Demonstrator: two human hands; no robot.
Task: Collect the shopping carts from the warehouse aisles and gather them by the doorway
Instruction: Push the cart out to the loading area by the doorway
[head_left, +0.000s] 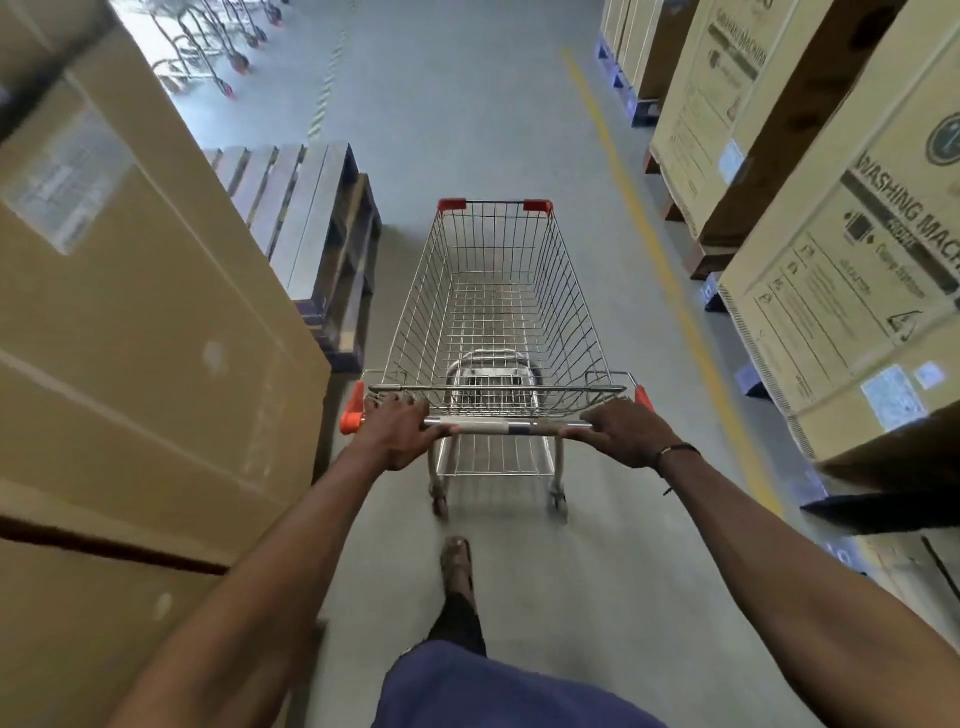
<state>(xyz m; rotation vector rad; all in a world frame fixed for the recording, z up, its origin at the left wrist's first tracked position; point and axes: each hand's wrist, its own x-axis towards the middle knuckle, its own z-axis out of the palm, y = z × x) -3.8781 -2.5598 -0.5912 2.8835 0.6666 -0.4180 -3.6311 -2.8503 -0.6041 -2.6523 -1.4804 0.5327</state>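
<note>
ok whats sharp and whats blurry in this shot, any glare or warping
Head view: the cart and both hands, left and right, are fairly sharp; the boxes at the edges are smeared by motion blur; the wide lens bends the aisle sides outward; bright light washes out the far carts at top left.

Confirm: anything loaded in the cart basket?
No, the cart basket shows only bare wire mesh while the left hand and right hand grip its handle.

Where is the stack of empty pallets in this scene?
In the head view, the pallet stack stands left of the cart, just beyond the big cardboard box.
</note>
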